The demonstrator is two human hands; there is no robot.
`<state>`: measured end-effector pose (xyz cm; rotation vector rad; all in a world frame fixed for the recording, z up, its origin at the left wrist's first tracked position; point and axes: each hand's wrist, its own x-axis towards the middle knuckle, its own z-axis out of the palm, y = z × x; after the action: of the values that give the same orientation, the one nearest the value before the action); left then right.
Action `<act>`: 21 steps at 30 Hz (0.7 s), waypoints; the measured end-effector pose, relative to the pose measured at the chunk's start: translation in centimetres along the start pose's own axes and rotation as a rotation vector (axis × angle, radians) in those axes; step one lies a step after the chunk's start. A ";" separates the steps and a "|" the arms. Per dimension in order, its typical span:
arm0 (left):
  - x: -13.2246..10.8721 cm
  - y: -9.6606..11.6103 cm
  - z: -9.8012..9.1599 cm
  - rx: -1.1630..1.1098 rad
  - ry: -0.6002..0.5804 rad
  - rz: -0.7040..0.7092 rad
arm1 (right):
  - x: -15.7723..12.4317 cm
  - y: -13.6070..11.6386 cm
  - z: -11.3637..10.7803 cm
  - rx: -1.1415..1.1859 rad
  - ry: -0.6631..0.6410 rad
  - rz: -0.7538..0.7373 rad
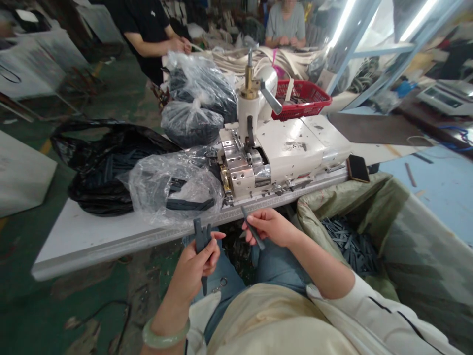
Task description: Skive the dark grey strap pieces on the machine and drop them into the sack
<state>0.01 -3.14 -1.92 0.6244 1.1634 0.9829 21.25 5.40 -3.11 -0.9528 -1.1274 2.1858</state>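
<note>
Our left hand (195, 268) grips a forked dark grey strip (200, 236) upright, while our right hand (268, 227) pinches a slim dark grey strip (253, 228) slanting down and away from it, both just short of the white counter (84, 246).

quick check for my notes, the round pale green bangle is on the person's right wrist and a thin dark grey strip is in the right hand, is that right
One thing is wrong: the round pale green bangle is on the left wrist, not the right, as the head view shows. The thin dark grey strip is in the right hand, as you said.
</note>
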 end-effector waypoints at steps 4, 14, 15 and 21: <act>-0.1 0.2 -0.3 0.005 0.049 0.015 | 3.9 -3.8 -1.2 -0.031 0.382 -0.274; -0.1 0.0 -1.2 -0.012 0.090 0.018 | 7.0 -7.8 -1.4 0.230 0.515 -0.240; 0.0 0.0 -1.2 -0.013 0.087 0.017 | 7.1 -7.8 -1.4 0.242 0.524 -0.238; -0.1 0.2 -0.6 -0.022 0.083 0.011 | 7.4 -8.1 -1.4 0.279 0.613 -0.293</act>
<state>-0.67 -3.13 -1.91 0.5780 1.2217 1.0382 18.51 15.53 0.50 -1.1361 -0.6054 1.5941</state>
